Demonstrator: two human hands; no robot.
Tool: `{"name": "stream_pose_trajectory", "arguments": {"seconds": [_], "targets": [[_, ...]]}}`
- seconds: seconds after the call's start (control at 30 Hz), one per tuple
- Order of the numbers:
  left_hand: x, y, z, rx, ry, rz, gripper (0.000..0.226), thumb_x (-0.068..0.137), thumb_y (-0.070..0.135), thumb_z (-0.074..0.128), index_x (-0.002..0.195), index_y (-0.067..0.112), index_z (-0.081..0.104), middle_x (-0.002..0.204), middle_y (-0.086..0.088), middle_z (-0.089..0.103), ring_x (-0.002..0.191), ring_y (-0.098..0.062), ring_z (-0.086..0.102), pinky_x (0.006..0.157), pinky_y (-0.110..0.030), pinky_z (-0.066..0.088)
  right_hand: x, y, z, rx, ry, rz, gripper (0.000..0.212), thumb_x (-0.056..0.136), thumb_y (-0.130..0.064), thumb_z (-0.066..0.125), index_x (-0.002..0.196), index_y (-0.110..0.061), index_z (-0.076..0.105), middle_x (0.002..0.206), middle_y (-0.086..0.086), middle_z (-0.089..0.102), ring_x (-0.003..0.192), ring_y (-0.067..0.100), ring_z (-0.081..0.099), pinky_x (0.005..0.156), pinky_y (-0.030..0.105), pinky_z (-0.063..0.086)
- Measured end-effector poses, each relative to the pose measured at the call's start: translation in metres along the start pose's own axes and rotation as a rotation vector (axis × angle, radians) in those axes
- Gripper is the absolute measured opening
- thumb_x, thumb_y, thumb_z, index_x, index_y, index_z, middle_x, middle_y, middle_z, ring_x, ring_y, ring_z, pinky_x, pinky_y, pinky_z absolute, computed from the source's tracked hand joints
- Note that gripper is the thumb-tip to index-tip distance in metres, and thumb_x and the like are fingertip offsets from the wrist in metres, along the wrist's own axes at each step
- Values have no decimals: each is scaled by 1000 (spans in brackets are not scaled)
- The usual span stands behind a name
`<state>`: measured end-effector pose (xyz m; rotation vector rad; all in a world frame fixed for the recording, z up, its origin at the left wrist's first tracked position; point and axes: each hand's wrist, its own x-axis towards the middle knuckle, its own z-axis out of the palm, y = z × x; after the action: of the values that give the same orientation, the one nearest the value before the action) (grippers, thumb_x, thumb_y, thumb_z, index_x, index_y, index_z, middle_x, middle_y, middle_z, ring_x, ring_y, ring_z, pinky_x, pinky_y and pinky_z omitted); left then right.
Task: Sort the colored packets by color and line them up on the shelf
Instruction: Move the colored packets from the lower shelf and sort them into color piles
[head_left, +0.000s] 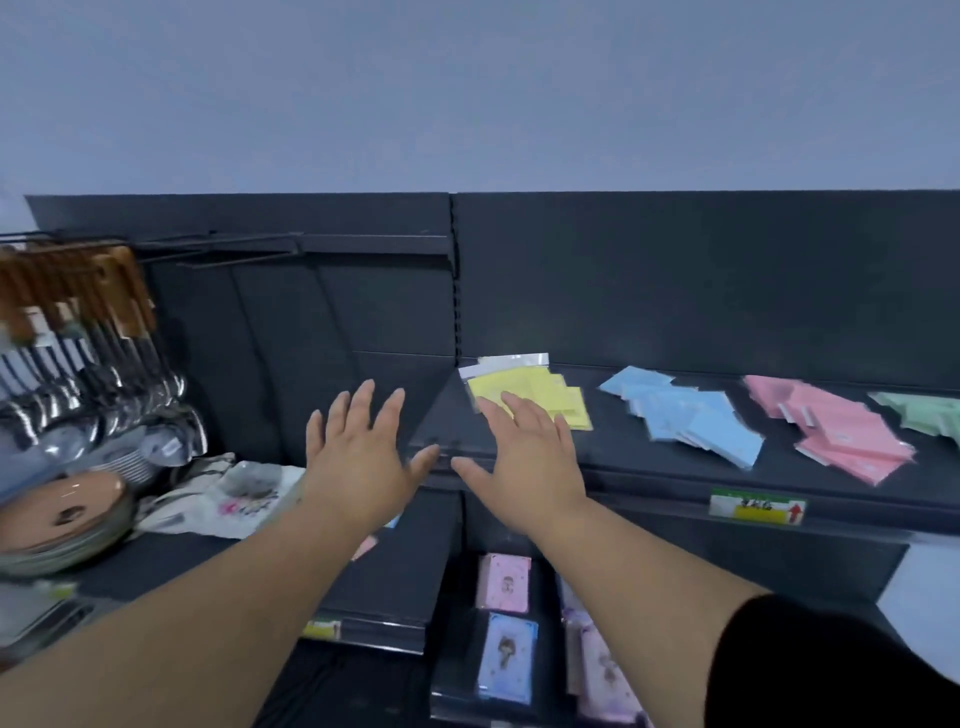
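Observation:
On the dark shelf (649, 462) the packets lie in groups by colour: yellow packets (530, 395) at the left end, blue packets (685, 415) beside them, pink packets (836, 431) further right, green packets (924, 410) at the right edge of view. My right hand (524, 457) is stretched flat with spread fingers over the shelf's left end, its fingertips overlapping the near edge of the yellow packets. My left hand (358, 457) is spread flat just left of the shelf's end, holding nothing.
Spoons (104, 384) hang on hooks at the left above stacked plates (62, 519) and printed cloth bags (218, 499). A price label (756, 509) sits on the shelf's front edge. Pink and blue card packs (506, 660) lie on a lower shelf.

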<state>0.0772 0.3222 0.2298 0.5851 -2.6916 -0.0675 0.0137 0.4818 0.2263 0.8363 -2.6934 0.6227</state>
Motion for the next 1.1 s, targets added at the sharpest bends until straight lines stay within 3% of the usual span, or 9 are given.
{"name": "stream_pose_trajectory", "arguments": {"seconds": [0.23,0.43,0.7,0.93,1.1], "targets": [[-14,-129,-5,-17,-34,-47,76,89,68,32,152,32,7,161,1,-2,148,-22,-3,119,-43,-1,-4,-104,63,70,-80,7,72,92,-54,51,153,-31,19,161,-2,14,148,17,11,121,35,10],[-15,-195,22,-42,-112,-54,78,88,70,29,152,30,9,161,-1,1,148,-22,-1,119,-42,1,4,-142,120,75,-178,41,74,91,-55,51,153,-31,19,161,-4,14,148,16,13,119,33,13],[21,-232,101,3,-249,-67,78,90,68,30,152,32,-1,161,-3,-3,148,-23,-3,119,-43,-1,41,-122,200,46,-328,125,70,94,-56,45,153,-31,16,161,-4,14,147,17,15,118,33,16],[87,-246,167,23,-358,-117,77,91,67,31,153,32,0,161,-2,-4,148,-23,-5,120,-43,0,105,-85,269,69,-413,189,71,94,-60,39,154,-31,14,163,-5,9,148,18,13,119,36,17],[133,-259,215,74,-433,-92,79,91,65,32,153,29,-1,161,-2,-4,148,-24,-5,119,-42,-1,147,-71,324,96,-437,214,71,93,-56,46,154,-31,18,162,-5,11,148,18,14,120,33,16]]}}
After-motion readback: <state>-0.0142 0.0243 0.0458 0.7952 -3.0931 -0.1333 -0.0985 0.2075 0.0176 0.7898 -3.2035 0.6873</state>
